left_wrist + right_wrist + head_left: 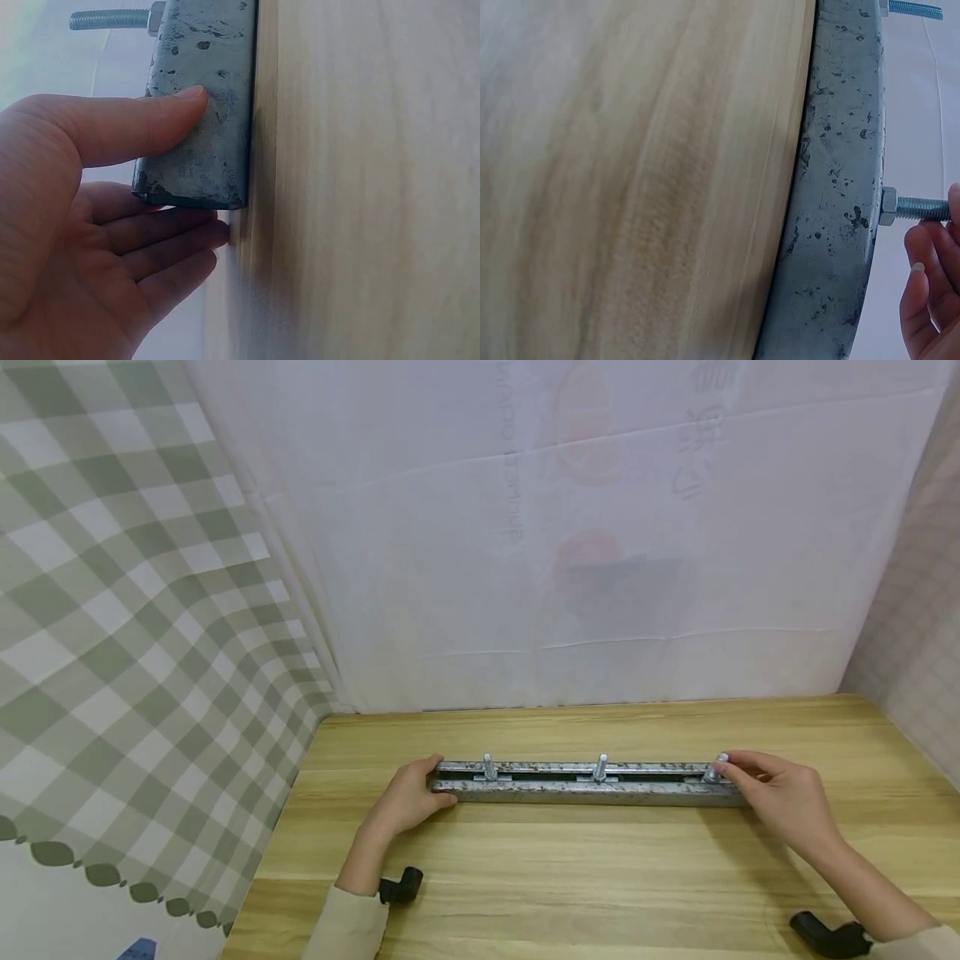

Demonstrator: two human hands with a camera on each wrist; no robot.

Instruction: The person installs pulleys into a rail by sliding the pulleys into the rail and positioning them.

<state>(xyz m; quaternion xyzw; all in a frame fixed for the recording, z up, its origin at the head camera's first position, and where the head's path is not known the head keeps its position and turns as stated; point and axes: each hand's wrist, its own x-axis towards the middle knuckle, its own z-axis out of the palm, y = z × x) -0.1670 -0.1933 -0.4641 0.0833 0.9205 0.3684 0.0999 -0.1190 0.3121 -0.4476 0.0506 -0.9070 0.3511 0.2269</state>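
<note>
A slotted steel strut channel (585,795), spotted with dark marks, lies lengthwise on the table with its slot facing up. Three threaded bolts stand in the slot: one at left (489,767), one in the middle (601,767), one at right (712,773). My left hand (405,800) grips the channel's left end, its thumb (150,126) on the front face in the left wrist view. At the other end my right hand (791,797) pinches the top of the right bolt. A hex nut (888,206) sits at that bolt's base in the right wrist view.
The wood-grain table (562,877) runs back to a white sheet (450,568). Green checked cloth (135,610) hangs at left, a pale wall covering (922,610) at right. Black curved pieces (405,885) show by both wrists.
</note>
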